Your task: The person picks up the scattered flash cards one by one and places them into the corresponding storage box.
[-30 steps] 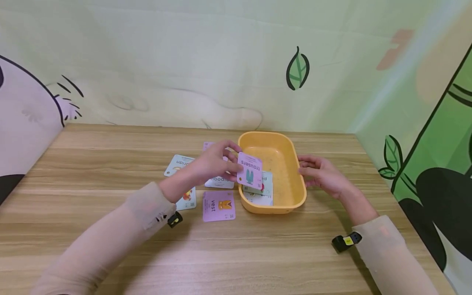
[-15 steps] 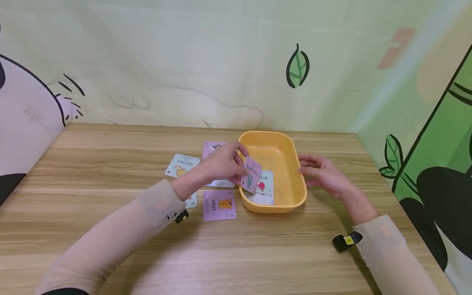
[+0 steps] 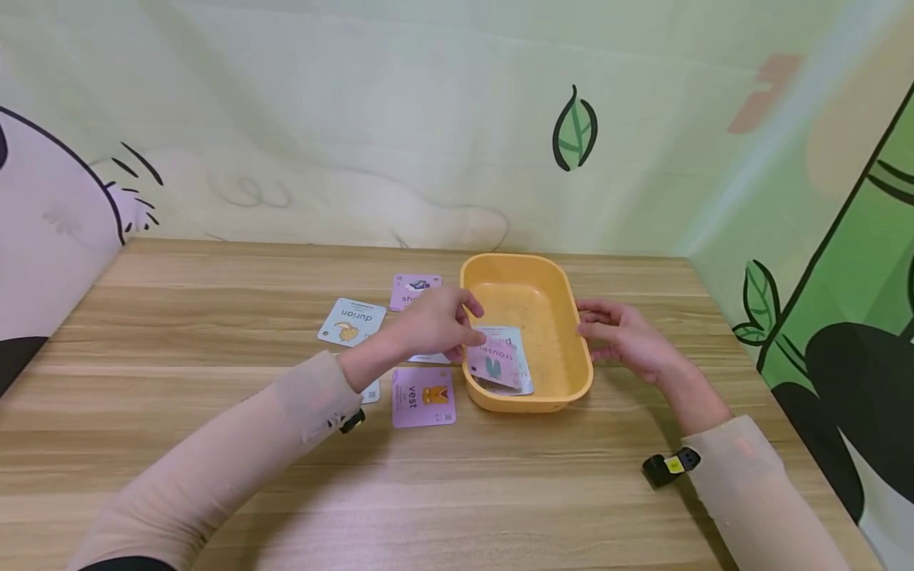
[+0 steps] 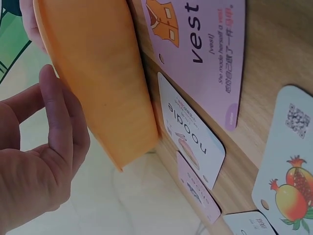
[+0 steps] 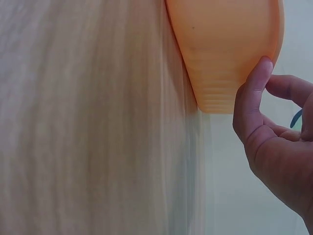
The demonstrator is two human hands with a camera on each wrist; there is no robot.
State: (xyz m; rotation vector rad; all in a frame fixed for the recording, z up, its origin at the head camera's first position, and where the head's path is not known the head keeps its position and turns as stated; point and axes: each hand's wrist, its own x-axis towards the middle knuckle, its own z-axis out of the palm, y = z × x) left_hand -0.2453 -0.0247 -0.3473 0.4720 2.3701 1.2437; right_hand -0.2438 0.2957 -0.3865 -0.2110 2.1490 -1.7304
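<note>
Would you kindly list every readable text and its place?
"vest", "[vest]", "She made herself a vest.": vest card
"noodle": noodle card
"durian": durian card
"trouse…": trousers card in yellow bin, ending unclear
Too small, blurred or covered: Chinese text, small print, words on far purple card, underlying card

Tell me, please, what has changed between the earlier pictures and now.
The trousers card has moved down over the pale cards in the tub; the left hand seems to have let it go. The right hand stays at the tub's right rim, the vest card on the table.
</note>
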